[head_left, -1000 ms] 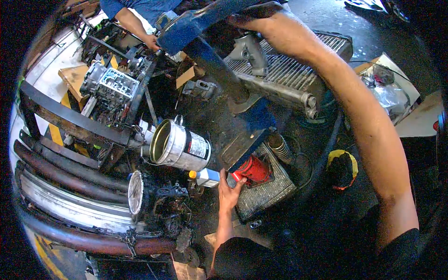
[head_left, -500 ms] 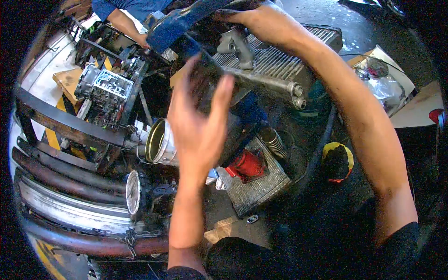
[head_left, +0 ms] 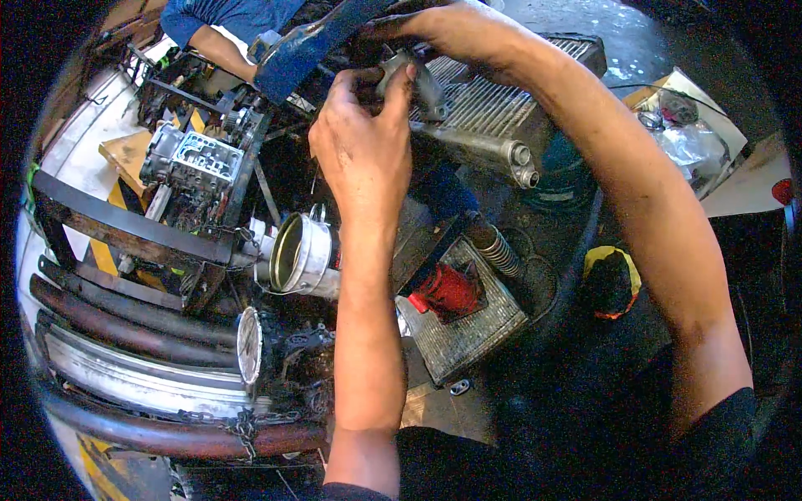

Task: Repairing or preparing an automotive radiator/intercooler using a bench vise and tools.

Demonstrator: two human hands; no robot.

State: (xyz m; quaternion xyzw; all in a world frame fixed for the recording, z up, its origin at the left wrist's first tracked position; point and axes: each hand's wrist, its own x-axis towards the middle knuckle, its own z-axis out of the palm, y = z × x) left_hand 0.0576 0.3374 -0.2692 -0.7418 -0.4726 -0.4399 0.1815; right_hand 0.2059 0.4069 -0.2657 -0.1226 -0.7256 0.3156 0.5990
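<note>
1. Left hand (head_left: 361, 146) at the fitting (head_left: 428, 88), by the left end of the far radiator (head_left: 501, 100).
2. Bucket (head_left: 313, 260) left of the left forearm (head_left: 369, 334).
3. Engine (head_left: 196, 160) behind the bucket, farther left.
4. Pipes (head_left: 196, 437) before the engine, at near left.
5. Container (head_left: 451, 290) on the near radiator (head_left: 459, 346), right of the forearm.
6. Bag (head_left: 693, 144) in the box (head_left: 718, 108), right of the far radiator.

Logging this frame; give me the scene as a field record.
left hand: raised, fingers at grey casting; contact unclear
right hand: near blue metal frame; grip hidden
behind casting: upper ribbed panel
below: red container on lower ribbed panel
left side: pale bucket, engine block
co-worker: blue sleeve, top left
</note>
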